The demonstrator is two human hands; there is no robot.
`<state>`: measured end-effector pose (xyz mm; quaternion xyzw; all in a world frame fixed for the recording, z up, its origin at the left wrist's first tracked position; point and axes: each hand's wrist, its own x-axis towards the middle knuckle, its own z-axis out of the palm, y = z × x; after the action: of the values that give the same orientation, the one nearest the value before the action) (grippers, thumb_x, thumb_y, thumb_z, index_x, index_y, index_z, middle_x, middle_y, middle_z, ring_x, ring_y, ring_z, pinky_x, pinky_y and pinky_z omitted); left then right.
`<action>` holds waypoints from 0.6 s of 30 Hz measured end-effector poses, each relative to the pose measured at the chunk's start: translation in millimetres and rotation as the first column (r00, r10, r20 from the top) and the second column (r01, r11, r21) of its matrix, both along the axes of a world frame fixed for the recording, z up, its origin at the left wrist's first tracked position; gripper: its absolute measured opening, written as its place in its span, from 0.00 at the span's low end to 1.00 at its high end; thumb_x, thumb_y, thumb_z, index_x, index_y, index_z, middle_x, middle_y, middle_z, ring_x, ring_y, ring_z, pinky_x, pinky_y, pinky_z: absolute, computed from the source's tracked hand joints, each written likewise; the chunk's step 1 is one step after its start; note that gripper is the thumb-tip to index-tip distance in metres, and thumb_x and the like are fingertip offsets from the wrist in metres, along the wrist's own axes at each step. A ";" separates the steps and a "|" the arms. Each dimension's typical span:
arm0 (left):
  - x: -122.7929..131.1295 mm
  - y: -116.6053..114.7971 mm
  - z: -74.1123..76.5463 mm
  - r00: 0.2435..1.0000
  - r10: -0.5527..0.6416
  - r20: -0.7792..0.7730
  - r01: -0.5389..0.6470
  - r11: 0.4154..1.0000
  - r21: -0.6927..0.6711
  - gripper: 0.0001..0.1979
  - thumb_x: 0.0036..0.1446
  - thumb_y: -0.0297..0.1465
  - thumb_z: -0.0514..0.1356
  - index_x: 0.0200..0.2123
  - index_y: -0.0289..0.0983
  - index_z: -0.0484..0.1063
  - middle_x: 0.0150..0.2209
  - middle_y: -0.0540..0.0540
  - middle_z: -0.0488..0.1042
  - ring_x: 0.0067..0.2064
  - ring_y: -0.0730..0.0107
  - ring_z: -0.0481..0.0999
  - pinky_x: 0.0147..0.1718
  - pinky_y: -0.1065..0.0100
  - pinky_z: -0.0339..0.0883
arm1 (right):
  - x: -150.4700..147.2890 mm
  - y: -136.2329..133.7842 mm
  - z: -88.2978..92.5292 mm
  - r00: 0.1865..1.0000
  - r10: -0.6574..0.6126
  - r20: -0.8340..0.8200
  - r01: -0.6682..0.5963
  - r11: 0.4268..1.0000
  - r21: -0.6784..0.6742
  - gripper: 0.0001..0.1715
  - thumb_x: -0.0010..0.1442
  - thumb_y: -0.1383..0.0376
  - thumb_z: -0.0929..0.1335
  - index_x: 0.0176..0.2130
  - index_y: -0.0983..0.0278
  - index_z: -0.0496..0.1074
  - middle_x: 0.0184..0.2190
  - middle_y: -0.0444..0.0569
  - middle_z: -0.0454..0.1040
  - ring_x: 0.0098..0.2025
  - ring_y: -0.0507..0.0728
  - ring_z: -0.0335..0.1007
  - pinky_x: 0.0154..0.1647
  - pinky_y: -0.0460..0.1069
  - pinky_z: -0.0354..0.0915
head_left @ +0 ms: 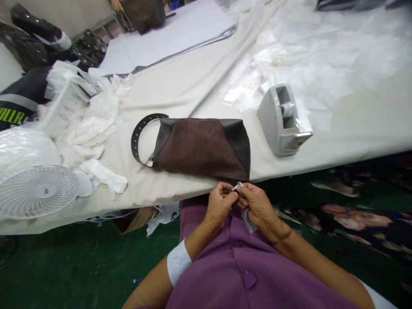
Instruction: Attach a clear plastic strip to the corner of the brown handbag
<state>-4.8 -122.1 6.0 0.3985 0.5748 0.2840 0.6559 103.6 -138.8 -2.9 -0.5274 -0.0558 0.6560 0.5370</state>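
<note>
A brown suede handbag [202, 148] with a dark studded strap [140, 133] lies flat on the white-covered table, close to its near edge. Just below the bag's lower right corner, both hands meet. My left hand [220, 202] is closed in a pinch. My right hand [255, 205] is closed too, and between the fingertips sits a small shiny metal piece [237, 186]. A bit of white material [248, 223] hangs under my right palm. What the metal piece is attached to cannot be made out.
A grey tape dispenser [283, 120] stands right of the bag. Crumpled white wrapping [86, 124] and a small white fan [38, 191] lie at the left. Clear plastic sheets [305, 56] cover the far right. Dark bags [35, 38] are piled at the back left.
</note>
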 end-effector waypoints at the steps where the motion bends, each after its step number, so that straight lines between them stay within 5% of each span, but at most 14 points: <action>1: 0.9 -0.4 1.6 0.995 -0.029 -0.094 0.038 0.994 0.101 0.10 0.47 0.30 0.59 0.35 0.38 0.65 0.29 0.53 0.68 0.23 0.79 0.63 0.22 0.75 0.56 | -0.2 -0.4 -1.5 1.000 -0.001 0.003 0.001 1.000 0.005 0.14 0.43 0.62 0.74 0.23 0.65 0.67 0.11 0.35 0.57 0.13 0.43 0.48 0.13 0.41 0.46; 5: 1.7 0.0 6.9 0.916 -0.019 -0.400 0.188 0.902 0.389 0.10 0.49 0.26 0.58 0.37 0.39 0.66 0.29 0.54 0.69 0.24 0.78 0.64 0.27 0.73 0.58 | -0.3 -1.5 -4.7 1.000 0.000 -0.009 0.000 1.000 -0.001 0.15 0.44 0.62 0.74 0.23 0.65 0.65 0.11 0.35 0.56 0.13 0.43 0.47 0.13 0.41 0.46; 10: -1.9 2.2 8.7 0.866 -0.005 -0.500 0.291 0.819 0.495 0.03 0.54 0.27 0.55 0.30 0.37 0.69 0.28 0.51 0.71 0.30 0.74 0.68 0.32 0.72 0.60 | 0.1 -1.3 -2.5 1.000 -0.009 0.012 0.009 1.000 -0.002 0.16 0.43 0.61 0.75 0.23 0.65 0.65 0.11 0.35 0.57 0.13 0.43 0.47 0.13 0.42 0.46; 14: -4.2 5.5 8.9 0.886 0.004 -0.464 0.234 0.860 0.454 0.04 0.53 0.28 0.55 0.28 0.37 0.70 0.26 0.51 0.71 0.28 0.75 0.68 0.31 0.72 0.60 | -0.3 -1.0 -2.6 0.999 -0.012 0.043 0.013 1.000 -0.013 0.16 0.42 0.61 0.75 0.23 0.65 0.66 0.11 0.34 0.56 0.13 0.43 0.47 0.13 0.42 0.45; 18: -2.5 9.5 4.1 0.953 0.011 -0.303 0.069 0.965 0.252 0.03 0.50 0.29 0.56 0.25 0.37 0.68 0.21 0.53 0.67 0.22 0.77 0.64 0.24 0.73 0.57 | -0.6 -1.2 -5.5 0.998 -0.014 0.067 0.016 1.000 -0.016 0.16 0.42 0.61 0.74 0.23 0.64 0.65 0.12 0.34 0.56 0.12 0.43 0.47 0.12 0.42 0.45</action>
<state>-7.3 -112.5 10.0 0.5282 0.6201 0.2829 0.5064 103.0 -140.0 -8.4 -0.5540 -0.0644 0.6343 0.5354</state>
